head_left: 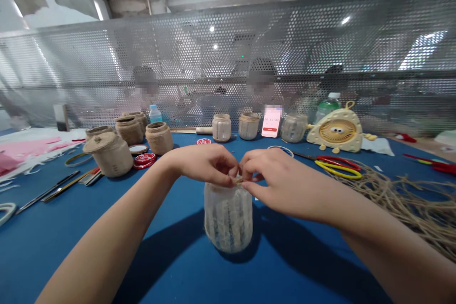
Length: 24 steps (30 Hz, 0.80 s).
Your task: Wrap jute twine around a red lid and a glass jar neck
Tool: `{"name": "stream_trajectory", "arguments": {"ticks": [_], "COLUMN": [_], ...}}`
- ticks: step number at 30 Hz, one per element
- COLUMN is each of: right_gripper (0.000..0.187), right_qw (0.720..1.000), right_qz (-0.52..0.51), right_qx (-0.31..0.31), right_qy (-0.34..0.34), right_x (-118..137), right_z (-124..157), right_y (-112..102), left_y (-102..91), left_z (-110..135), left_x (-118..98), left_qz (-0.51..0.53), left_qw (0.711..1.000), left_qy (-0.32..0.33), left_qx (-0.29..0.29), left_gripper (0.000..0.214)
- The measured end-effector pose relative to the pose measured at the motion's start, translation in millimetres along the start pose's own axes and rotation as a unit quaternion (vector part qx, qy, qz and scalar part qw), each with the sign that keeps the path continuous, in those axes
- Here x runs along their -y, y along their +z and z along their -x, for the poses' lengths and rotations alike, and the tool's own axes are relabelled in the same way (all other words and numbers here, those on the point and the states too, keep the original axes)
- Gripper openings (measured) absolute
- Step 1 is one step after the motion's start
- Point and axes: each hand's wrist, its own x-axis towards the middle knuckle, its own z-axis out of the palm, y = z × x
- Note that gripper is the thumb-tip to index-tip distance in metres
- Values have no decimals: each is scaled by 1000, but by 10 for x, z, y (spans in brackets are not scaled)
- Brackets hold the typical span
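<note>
A frosted glass jar [228, 218] stands upright on the blue tabletop [71, 256], wrapped in a thin whitish layer. Above its rim, my left hand [204, 164] and my right hand [274, 180] meet, their fingertips pinching a short bit of jute twine [238, 179] against the jar's top edge. My fingers hide the jar's mouth. To the right of my right forearm lies a loose heap of jute fibre [402, 204], with its nearest strands close to my wrist.
Twine-wrapped jars [128, 130] and red-and-white lids [144, 160] stand at the left, with slim tools [64, 186] nearby. Red-and-yellow scissors [338, 167], a phone [271, 121], a yellow fan [335, 129] and further jars stand ahead. People sit behind a perforated metal screen [228, 47].
</note>
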Motion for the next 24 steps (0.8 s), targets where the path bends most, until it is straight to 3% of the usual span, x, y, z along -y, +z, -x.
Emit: {"name": "stream_trajectory", "arguments": {"ticks": [19,24], "right_gripper": [16,17], "right_qw": [1000,1000], "right_qz": [-13,-14], "right_qx": [2,12], "right_qy": [11,-1], "right_x": [39,49], "right_z": [-36,-14], "right_y": [30,17], "left_y": [9,28], "left_z": [-11,-3], "left_x": [6,-32], "left_qz": [-22,-32], "left_qw": [1000,999], "left_qy": [-2,-28], "left_qx": [-14,-25], "left_gripper": [12,29]}}
